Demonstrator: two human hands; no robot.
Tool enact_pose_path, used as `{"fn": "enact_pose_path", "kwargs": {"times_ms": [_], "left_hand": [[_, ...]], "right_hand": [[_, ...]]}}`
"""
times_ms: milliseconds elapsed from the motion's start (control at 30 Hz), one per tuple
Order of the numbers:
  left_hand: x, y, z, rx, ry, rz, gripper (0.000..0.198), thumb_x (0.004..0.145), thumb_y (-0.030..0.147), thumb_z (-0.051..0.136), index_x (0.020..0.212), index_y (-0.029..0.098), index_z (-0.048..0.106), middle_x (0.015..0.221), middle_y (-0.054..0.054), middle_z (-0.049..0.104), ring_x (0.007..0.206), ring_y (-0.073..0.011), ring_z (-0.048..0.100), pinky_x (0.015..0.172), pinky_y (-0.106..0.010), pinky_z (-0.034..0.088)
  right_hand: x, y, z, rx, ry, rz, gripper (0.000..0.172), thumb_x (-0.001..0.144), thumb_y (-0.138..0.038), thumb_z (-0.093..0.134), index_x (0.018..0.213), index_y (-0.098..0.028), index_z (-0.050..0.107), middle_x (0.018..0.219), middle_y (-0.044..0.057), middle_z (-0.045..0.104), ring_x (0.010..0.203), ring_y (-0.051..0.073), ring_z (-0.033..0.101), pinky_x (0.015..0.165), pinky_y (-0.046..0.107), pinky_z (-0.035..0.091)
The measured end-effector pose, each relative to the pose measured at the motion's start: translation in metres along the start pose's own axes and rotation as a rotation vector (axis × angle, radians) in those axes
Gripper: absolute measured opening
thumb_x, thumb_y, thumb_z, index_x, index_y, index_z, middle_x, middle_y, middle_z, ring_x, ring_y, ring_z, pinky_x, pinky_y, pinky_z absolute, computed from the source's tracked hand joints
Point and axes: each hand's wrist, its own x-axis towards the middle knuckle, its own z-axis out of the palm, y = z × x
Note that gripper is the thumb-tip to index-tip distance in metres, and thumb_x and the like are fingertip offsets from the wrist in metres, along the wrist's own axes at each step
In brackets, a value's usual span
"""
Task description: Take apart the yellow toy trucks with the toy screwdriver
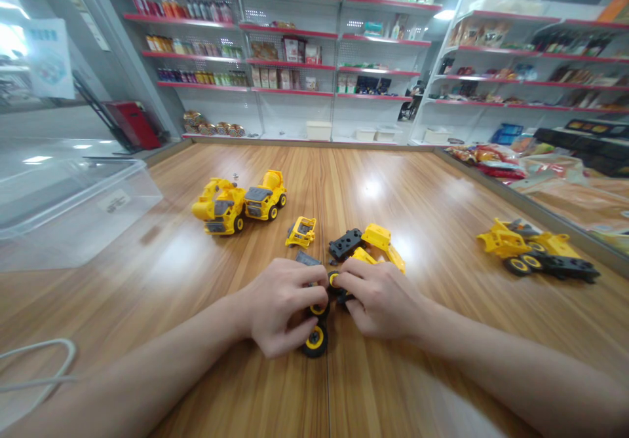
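Note:
My left hand (282,304) is closed, its fingertips curled on a small black toy wheel with a yellow hub (320,310). Just below its thumb lies another toy wheel (314,340). My right hand (381,297) pinches a third toy wheel (333,281), and its fingers partly hide dark pieces underneath. Beyond my hands are a black toy chassis (346,244), a yellow toy truck part (377,236) and a yellow cab frame (301,232). A grey piece (307,258) shows behind my left fingers.
Two yellow toy trucks, a digger-like one (219,205) and a cement mixer (266,194), stand at the back left. More truck parts (538,251) lie to the right. A clear plastic bin (73,209) and a white cable (69,353) are at left. Stocked shelves (295,61) rise behind the wooden table (196,366).

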Motion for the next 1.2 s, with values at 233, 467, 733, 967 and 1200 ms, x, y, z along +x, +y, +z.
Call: {"fn": "enact_pose_path", "kwargs": {"times_ms": [233,467,733,967,1200], "left_hand": [[0.0,-0.003,0.003,0.028,-0.018,-0.071,0.014,0.077,0.026,0.054,0.09,0.02,0.056,0.097,-0.006,0.061,0.07,-0.0181,0.057,0.063,-0.033,0.044],[0.0,-0.005,0.003,0.004,0.044,-0.193,0.018,0.08,0.028,0.055,0.096,0.019,0.056,0.1,-0.007,0.061,0.083,-0.0199,0.062,0.072,-0.033,0.048],[0.002,-0.003,0.002,0.035,-0.037,-0.271,0.02,0.079,0.029,0.055,0.096,0.02,0.055,0.1,-0.006,0.06,0.085,-0.0211,0.063,0.072,-0.034,0.05],[0.003,-0.003,0.0,0.044,-0.065,-0.274,0.027,0.085,0.04,0.052,0.103,0.02,0.053,0.1,-0.007,0.059,0.085,-0.0216,0.062,0.073,-0.035,0.049],[0.004,-0.001,-0.002,0.042,-0.133,-0.276,0.047,0.078,0.057,0.059,0.106,0.021,0.05,0.101,-0.006,0.059,0.08,-0.0225,0.061,0.067,-0.035,0.048]], "right_hand": [[0.001,-0.006,-0.005,-0.036,-0.074,0.089,0.015,0.08,-0.02,0.049,0.09,-0.019,0.059,0.09,0.004,0.059,0.073,0.017,0.055,0.062,0.03,0.037],[0.002,-0.006,-0.005,-0.058,-0.047,0.123,0.022,0.084,-0.022,0.047,0.101,-0.019,0.061,0.093,0.006,0.059,0.076,0.018,0.055,0.066,0.031,0.037],[0.004,-0.005,-0.004,-0.043,-0.089,0.153,0.011,0.083,-0.023,0.047,0.088,-0.018,0.056,0.085,0.006,0.063,0.074,0.019,0.058,0.064,0.031,0.036],[0.002,-0.008,-0.006,-0.019,-0.097,0.169,0.012,0.083,-0.026,0.047,0.088,-0.018,0.056,0.083,0.006,0.066,0.072,0.021,0.061,0.061,0.031,0.034],[0.001,-0.01,-0.015,0.042,-0.156,0.192,0.03,0.082,-0.026,0.051,0.109,-0.014,0.056,0.09,0.012,0.069,0.08,0.023,0.064,0.07,0.032,0.042]]}}
